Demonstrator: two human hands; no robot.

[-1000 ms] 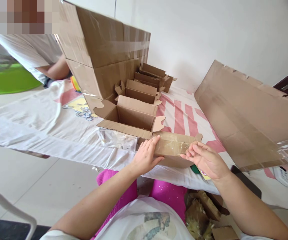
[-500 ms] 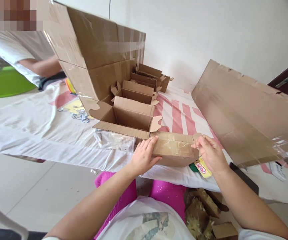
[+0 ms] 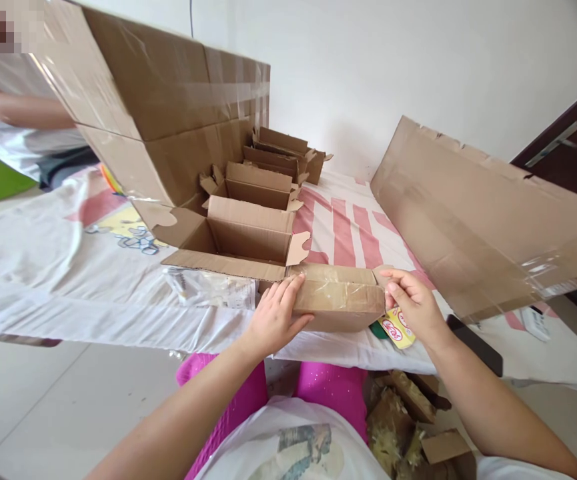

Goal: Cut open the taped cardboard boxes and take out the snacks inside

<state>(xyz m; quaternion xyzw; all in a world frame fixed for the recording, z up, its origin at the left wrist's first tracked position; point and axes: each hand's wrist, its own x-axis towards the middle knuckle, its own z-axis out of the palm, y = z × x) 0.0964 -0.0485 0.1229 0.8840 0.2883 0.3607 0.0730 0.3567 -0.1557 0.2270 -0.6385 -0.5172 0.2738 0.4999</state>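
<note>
A person's left hand lies broad across the left end of a taped cardboard box, fingers on its top and thumb apart toward the near side, as I follow through the head camera from my remote station. The box sits at the near edge of a cloth-covered table. The right hand is narrow at the box's right end, thumb and forefinger drawn close; I cannot tell whether anything is pinched between them. Just beyond the taped box stands an open carton, with a clear plastic packet in front of it. I see a yellow packet beneath the right hand and a dark flat object near that wrist. Large stacked boxes rise at left, beside a co-worker's arm.
</note>
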